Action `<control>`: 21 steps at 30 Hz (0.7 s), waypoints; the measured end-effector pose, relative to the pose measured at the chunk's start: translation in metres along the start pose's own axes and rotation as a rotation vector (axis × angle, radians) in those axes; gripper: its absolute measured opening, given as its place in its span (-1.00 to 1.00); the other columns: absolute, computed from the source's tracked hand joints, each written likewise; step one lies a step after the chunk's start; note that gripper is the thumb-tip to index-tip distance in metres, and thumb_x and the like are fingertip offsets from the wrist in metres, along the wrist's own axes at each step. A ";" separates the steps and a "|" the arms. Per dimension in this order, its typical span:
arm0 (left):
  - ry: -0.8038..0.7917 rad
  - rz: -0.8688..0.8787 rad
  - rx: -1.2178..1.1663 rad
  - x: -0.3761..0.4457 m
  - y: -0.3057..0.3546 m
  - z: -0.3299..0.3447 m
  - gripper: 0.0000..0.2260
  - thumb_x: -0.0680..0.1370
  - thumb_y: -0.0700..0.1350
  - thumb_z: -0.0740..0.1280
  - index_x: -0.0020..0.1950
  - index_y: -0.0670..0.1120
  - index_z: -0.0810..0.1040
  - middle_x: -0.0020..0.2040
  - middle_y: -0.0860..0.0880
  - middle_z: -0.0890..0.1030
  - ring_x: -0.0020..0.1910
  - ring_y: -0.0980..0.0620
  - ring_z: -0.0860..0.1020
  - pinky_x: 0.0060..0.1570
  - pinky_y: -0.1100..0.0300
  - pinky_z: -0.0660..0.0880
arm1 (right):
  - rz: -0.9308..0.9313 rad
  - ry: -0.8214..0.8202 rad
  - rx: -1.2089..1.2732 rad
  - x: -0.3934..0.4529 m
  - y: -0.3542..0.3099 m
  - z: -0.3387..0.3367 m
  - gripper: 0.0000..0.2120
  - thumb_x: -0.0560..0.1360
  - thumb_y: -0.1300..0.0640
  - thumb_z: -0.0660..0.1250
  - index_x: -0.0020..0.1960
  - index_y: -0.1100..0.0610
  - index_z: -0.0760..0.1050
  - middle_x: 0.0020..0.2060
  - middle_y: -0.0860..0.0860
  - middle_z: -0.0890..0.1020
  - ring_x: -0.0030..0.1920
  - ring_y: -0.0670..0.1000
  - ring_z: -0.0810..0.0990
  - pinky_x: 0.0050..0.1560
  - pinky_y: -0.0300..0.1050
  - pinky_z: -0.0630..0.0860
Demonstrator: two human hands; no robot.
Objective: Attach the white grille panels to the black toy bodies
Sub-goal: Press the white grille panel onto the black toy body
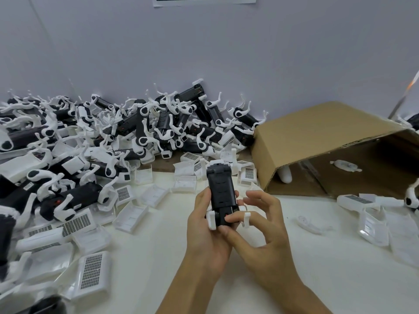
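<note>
A black toy body (221,191) with white end pieces stands upright above the table's middle, held between both hands. My left hand (205,225) wraps its left side from below. My right hand (256,225) touches its lower right end with thumb and fingertips near a small red dot. Loose white grille panels (91,271) lie scattered on the white table (317,268), several at the left front and more behind the body (248,174). No grille panel is in either hand.
A large heap of black toy bodies with white legs (108,132) fills the left and back against the wall. An open cardboard box (328,143) lies on its side at the right. More white parts (374,223) lie at the right edge.
</note>
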State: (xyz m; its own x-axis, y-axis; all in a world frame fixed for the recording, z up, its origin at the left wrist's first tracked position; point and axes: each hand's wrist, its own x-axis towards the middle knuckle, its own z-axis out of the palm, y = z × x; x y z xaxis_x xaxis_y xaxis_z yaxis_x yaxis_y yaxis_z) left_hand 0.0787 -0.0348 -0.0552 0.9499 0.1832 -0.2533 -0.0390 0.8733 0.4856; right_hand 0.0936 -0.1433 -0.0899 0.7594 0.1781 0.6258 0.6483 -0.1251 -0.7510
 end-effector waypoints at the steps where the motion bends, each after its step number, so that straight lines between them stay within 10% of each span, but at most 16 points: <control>1: -0.003 0.005 0.000 0.001 -0.001 0.000 -0.45 0.58 0.04 0.28 0.46 -0.28 0.39 0.05 -0.23 0.52 -0.06 -0.14 0.51 -0.05 0.10 0.51 | 0.011 0.012 -0.008 -0.001 0.000 0.000 -0.81 0.35 0.05 0.61 -0.11 -0.13 0.67 0.31 -0.05 0.44 0.32 -0.05 0.47 0.21 -0.42 0.38; 9: -0.026 0.102 0.091 0.003 -0.003 -0.004 -0.74 0.59 -0.03 0.30 0.20 -0.14 0.54 -0.06 -0.19 0.61 -0.17 -0.08 0.58 -0.21 0.10 0.59 | 0.253 -0.030 0.052 0.004 -0.003 -0.005 -0.57 0.31 -0.30 0.56 0.13 -0.21 0.66 0.41 -0.38 0.31 0.38 -0.25 0.36 0.20 -0.36 0.43; 15: -0.102 0.176 0.161 0.001 -0.004 -0.001 -0.80 0.52 -0.07 0.32 0.10 -0.10 0.57 -0.06 -0.16 0.64 -0.16 -0.06 0.60 -0.18 0.10 0.57 | 0.433 0.040 0.289 0.010 -0.003 -0.008 -0.22 0.21 -0.60 0.34 0.26 -0.14 0.57 0.29 -0.22 0.56 0.28 -0.14 0.57 0.19 -0.22 0.53; 21: -0.068 0.265 0.544 0.003 0.015 -0.003 -0.76 0.65 -0.11 0.25 0.04 -0.06 0.72 0.04 -0.04 0.68 0.07 0.01 0.65 0.00 0.09 0.59 | 0.621 -0.028 0.471 0.011 0.005 -0.009 -0.52 0.26 -0.18 0.54 0.07 0.07 0.70 -0.03 0.13 0.74 0.02 0.13 0.71 -0.03 -0.07 0.60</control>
State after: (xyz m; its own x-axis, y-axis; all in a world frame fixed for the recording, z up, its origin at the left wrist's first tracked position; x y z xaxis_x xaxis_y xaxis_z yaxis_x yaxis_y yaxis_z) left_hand 0.0799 -0.0200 -0.0515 0.9477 0.3184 -0.0200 -0.1298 0.4422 0.8875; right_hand 0.1057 -0.1501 -0.0844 0.9699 0.2361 0.0603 0.0079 0.2167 -0.9762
